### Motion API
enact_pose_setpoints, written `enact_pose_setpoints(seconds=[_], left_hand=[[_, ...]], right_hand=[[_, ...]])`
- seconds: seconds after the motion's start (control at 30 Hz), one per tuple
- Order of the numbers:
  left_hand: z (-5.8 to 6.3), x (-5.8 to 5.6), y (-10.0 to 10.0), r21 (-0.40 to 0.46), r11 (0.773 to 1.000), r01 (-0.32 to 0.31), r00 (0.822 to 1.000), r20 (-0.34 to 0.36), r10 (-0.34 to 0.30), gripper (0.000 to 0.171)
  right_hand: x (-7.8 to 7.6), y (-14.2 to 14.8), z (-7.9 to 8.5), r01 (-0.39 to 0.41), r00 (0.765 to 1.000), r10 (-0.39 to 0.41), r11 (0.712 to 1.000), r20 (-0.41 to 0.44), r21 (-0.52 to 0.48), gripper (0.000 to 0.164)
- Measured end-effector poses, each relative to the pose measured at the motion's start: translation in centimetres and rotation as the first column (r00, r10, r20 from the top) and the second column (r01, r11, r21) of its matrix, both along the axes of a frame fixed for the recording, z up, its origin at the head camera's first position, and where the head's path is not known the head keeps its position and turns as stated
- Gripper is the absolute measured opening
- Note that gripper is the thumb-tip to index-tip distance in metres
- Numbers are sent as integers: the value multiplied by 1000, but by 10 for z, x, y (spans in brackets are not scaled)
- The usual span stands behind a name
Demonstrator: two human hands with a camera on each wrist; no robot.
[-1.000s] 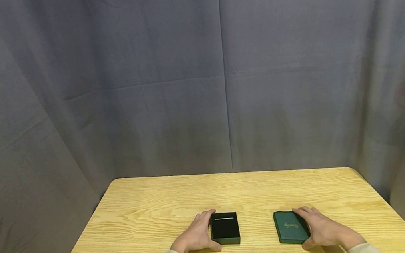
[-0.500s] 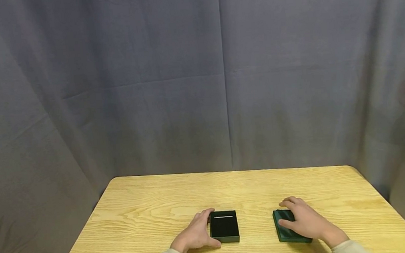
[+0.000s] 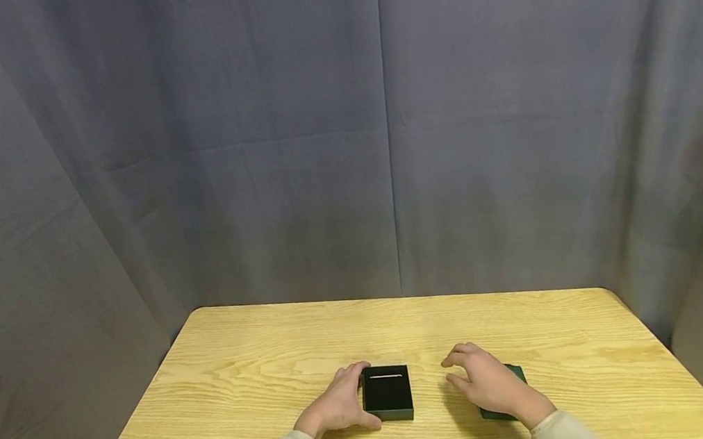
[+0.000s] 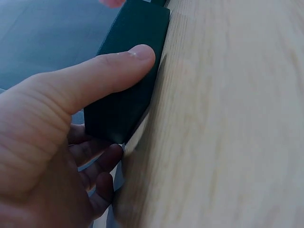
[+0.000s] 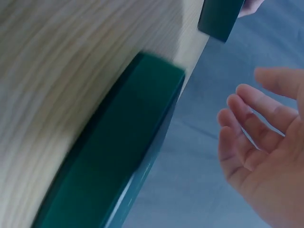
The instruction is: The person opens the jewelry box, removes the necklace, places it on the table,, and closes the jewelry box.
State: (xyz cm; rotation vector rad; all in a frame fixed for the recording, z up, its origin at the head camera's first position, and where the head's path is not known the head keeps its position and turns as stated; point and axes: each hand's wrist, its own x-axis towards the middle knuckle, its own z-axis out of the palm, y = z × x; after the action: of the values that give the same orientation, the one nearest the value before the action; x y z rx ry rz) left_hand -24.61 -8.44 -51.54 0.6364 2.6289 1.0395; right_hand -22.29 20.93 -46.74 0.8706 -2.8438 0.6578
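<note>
Left grip (image 3: 338, 405): is pinching the open box (image 3: 395, 415) from its left.
Right grip (image 3: 486, 383): is hovering loosely spread, partly hiding the green lid (image 5: 114, 142).
Placement: box is resting on the tabletop (image 3: 263, 353), left of lid.

right hand (image 3: 486, 380) | off green lid (image 3: 517, 371) — 1.0 s ago at its right side | fingers now left of it
</note>
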Motion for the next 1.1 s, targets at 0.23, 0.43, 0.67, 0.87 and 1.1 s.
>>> enact_pose_setpoints(seconds=[0.23,0.43,0.67,0.87,1.1], left_hand=[[1,0,0,0,1000,5,1000,-20,-5,103],[4,1,-1,1,1000,18,999,-30,-18,103],[3,0,0,15,1000,-7,1000,-8,7,101],[2,-1,0,16,1000,-4,1000,-11,5,101],[1,2,1,6,1000,-4,1000,-21,4,100]], right_hand=[[-3,-25,0,-18,1000,18,1000,-16,-2,23],[-4,-39,-3,-37,999,37,999,-16,1,26],[-7,-50,-5,-82,996,83,996,-15,14,28],[-8,-58,-5,-101,995,101,994,-3,33,31],[-8,-63,-9,-99,994,103,990,-28,99,30]])
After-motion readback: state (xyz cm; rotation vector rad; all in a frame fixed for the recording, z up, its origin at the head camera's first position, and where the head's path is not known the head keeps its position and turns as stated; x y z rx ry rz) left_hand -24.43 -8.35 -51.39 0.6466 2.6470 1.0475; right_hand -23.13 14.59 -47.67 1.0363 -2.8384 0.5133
